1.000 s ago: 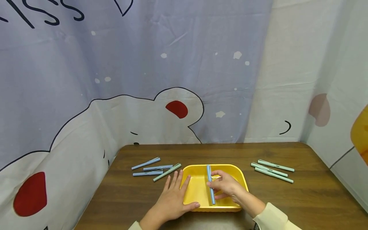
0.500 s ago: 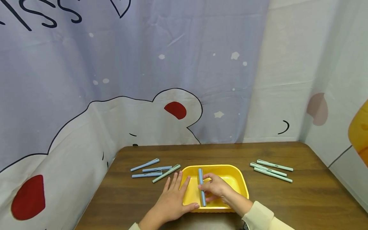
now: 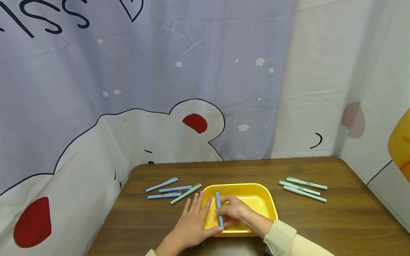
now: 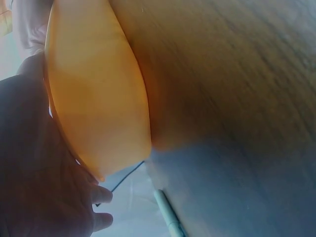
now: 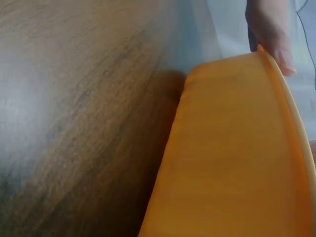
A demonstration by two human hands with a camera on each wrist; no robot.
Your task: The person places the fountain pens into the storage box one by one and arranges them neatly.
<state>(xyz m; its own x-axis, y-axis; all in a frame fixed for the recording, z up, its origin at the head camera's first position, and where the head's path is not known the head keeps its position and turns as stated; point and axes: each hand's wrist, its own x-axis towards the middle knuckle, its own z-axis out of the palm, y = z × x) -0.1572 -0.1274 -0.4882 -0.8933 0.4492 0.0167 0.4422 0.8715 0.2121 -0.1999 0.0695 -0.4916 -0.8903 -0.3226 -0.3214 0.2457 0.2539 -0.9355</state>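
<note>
A yellow tray stands on the table near its front edge. My right hand reaches over the tray and pinches a blue pen between thumb and fingers, toward the tray's left side. The pen's long axis runs front to back. Fingers spread, my left hand rests on the tray's left rim, its thumb at the front left corner. In the left wrist view this hand lies dark along the rim of the tray. The right wrist view shows the tray's outer wall, with fingertips at its far corner.
Several pens lie left of the tray: blue pens and one green pen across their ends. Three green pens lie on the right of the wooden table. A printed curtain hangs behind the table.
My right hand has carried the blue pen leftward across the tray, close to my left thumb. My left hand has stayed on the rim. The pens outside have not moved.
</note>
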